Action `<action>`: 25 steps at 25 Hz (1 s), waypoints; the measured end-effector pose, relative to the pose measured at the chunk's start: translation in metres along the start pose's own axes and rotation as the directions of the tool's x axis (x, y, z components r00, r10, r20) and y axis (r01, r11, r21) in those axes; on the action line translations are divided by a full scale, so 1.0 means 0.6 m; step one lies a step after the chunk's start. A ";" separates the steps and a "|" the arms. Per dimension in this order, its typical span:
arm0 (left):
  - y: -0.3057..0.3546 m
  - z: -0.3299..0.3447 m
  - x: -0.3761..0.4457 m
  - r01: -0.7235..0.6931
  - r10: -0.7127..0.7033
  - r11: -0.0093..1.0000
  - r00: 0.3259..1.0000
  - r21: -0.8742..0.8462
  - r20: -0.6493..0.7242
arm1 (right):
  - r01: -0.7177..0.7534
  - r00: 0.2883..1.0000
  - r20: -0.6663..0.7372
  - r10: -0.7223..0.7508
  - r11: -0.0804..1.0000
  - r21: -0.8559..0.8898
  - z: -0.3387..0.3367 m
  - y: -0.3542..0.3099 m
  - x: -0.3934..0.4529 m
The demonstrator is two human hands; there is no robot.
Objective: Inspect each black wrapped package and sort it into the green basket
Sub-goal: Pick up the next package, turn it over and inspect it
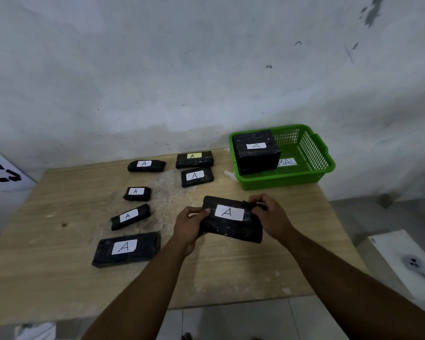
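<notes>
A black wrapped package (231, 228) with a white "A" label is held just above the wooden table, label up. My left hand (188, 225) grips its left end and my right hand (268, 215) grips its right end. The green basket (312, 165) stands at the table's far right and holds one large black package (255, 153) in its left half. Several more black "A" packages lie on the table's left and middle: a big flat one (127, 249) nearest me, smaller ones (130, 217) (136, 193) behind it, and others (146, 165) (196, 176) (194, 159) at the back.
A white label reading "MAL" (287, 162) lies in the basket. The table (231, 271) butts against a grey wall. A white bin with a recycling mark (3, 171) is at the left; a white object (407, 261) sits on the floor at right.
</notes>
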State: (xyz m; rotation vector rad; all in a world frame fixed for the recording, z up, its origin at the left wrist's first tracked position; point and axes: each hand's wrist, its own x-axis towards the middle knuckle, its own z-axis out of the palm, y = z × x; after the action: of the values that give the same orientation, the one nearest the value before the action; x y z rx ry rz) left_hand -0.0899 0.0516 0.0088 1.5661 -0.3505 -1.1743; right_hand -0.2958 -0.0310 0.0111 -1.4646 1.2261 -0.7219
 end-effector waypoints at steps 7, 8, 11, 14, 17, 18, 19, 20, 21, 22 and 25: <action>0.003 0.048 0.001 -0.047 0.041 0.998 0.994 0.051 0.104 | 0.419 0.892 0.434 -0.125 0.587 -0.693 -0.003 -0.022 0.015; 0.007 0.052 0.005 -0.038 0.033 0.998 0.993 0.051 0.110 | 0.416 0.894 0.429 -0.129 0.593 -0.690 -0.005 -0.019 0.021; 0.017 0.068 0.019 -0.016 0.009 0.999 0.990 0.050 0.140 | 0.389 0.913 0.371 -0.170 0.636 -0.666 -0.023 -0.014 0.034; 0.022 0.082 0.046 -0.136 0.102 0.959 0.984 0.249 0.147 | 0.302 0.949 0.263 -0.175 0.742 -0.598 -0.045 -0.011 0.053; 0.001 0.086 0.093 -0.276 0.227 0.785 0.961 0.554 0.158 | 0.245 0.969 0.145 -0.198 0.812 -0.529 -0.074 -0.020 0.079; -0.010 0.088 0.114 -0.300 0.242 0.700 0.953 0.648 0.180 | 0.233 0.972 0.097 -0.213 0.833 -0.502 -0.086 -0.026 0.090; -0.021 0.091 0.132 -0.311 0.231 0.594 0.949 0.742 0.213 | 0.221 0.973 0.048 -0.225 0.855 -0.470 -0.099 -0.032 0.102; -0.030 0.097 0.149 -0.311 0.200 0.464 0.949 0.829 0.244 | 0.210 0.972 -0.001 -0.233 0.876 -0.435 -0.111 -0.038 0.116; -0.041 0.103 0.167 -0.310 0.160 0.327 0.949 0.893 0.271 | 0.197 0.971 -0.045 -0.234 0.894 -0.403 -0.124 -0.043 0.132; -0.047 0.110 0.180 -0.312 0.125 0.209 0.948 0.927 0.292 | 0.183 0.970 -0.084 -0.230 0.908 -0.376 -0.137 -0.048 0.148; -0.061 0.126 0.216 -0.298 0.085 0.030 0.952 0.954 0.294 | 0.126 0.962 -0.186 -0.198 0.932 -0.340 -0.169 -0.057 0.198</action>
State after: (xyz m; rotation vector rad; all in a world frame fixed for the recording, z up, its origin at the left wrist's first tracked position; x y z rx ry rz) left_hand -0.1037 -0.0740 -0.0805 2.4783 -1.8140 -0.7275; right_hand -0.3421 -0.1786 0.0514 -1.8139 1.4549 -0.8378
